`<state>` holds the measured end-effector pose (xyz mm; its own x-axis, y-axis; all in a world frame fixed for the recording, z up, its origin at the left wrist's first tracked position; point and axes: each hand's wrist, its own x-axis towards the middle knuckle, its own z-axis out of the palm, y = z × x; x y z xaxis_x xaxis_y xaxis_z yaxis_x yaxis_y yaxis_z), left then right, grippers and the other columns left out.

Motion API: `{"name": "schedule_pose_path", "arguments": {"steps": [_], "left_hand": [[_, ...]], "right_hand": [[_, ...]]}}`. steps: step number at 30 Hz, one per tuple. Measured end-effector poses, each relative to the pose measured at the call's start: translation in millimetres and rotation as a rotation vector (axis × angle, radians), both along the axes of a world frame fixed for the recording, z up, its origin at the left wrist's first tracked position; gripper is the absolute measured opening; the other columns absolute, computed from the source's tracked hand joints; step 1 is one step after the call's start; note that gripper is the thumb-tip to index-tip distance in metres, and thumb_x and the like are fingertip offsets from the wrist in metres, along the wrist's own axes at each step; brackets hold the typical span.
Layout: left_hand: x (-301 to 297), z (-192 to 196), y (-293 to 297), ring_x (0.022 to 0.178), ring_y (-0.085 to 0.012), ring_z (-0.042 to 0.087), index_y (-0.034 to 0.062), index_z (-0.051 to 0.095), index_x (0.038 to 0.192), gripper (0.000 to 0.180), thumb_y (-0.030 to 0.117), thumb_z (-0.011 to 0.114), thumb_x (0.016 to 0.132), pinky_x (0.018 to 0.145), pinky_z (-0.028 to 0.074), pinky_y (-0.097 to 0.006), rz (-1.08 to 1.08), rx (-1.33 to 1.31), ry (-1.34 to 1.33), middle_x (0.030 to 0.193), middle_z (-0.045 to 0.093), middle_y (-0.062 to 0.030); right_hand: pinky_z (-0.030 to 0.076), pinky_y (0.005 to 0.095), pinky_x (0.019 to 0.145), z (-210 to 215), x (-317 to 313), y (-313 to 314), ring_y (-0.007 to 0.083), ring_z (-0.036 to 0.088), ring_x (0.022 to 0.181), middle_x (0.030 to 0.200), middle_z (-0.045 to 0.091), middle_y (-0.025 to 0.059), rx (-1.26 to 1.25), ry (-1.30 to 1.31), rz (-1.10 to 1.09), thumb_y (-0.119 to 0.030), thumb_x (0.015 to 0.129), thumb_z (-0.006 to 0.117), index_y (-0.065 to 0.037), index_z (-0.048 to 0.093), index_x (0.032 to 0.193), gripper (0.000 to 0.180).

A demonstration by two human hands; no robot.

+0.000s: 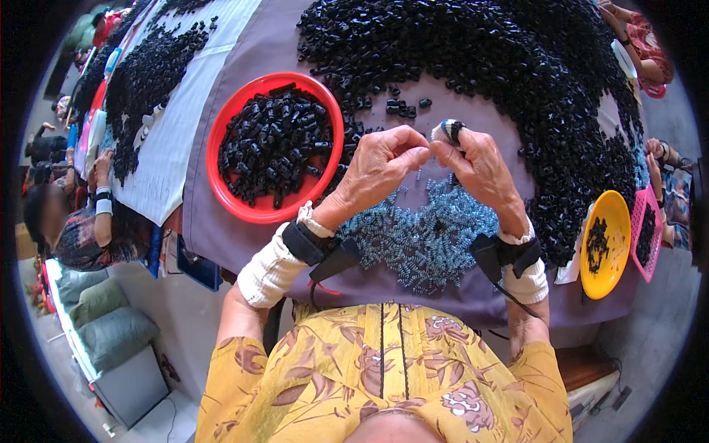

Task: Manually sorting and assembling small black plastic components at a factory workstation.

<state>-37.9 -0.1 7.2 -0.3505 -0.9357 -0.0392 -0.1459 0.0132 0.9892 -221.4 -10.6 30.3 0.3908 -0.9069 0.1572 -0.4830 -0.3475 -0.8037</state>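
Note:
Above a heap of small bluish coil springs [428,232], my two hands meet with fingertips nearly touching. My left hand [380,170] is closed in a pinch; whatever sits between thumb and forefinger is too small to name. My right hand [480,166] is also closed, its thumb and fingers drawn together toward the left one. A white wrap with dark bands [447,133] shows at its fingers, and what those fingers hold is hidden. Left of my hands stands a red basin [216,159] filled with small black plastic pieces [277,140].
A large mound of black pieces [473,52] spreads across the purple tablecloth [247,247], with a few loose black pieces [401,108] before it. A yellow plate [619,251] and a pink basket [644,255] lie at right. Other people [96,221] work at both sides.

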Motion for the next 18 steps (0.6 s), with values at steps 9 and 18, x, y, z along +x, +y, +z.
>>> {"name": "schedule_pose_path", "arguments": {"steps": [9, 18], "left_hand": [[3, -1, -6, 0.07, -0.0058, 0.055, -0.0016, 0.062, 0.091, 0.021, 0.019, 0.059, 0.089, 0.064, 0.048, -0.021, -0.171, 0.126, -0.086, 0.075, 0.06, -0.0006], [10, -4, -7, 0.066, -0.0052, 0.054, -0.0005, 0.062, 0.089, 0.018, 0.017, 0.058, 0.088, 0.059, 0.046, -0.021, -0.02, 0.141, -0.075, 0.074, 0.059, 0.0005]], "right_hand": [[0.043, 0.0419, 0.067, -3, -1, 3, 0.0341, 0.055, 0.074, 0.077, 0.059, 0.0173, 0.067, -0.12, -0.019, -0.013, 0.083, 0.059, -0.001, 0.057, 0.083, 0.013], [0.044, 0.0422, 0.067, -26, -23, -5, 0.0339, 0.056, 0.078, 0.077, 0.059, 0.0166, -0.222, 0.359, -0.007, -0.013, 0.077, 0.062, -0.001, 0.06, 0.086, 0.015]]}}
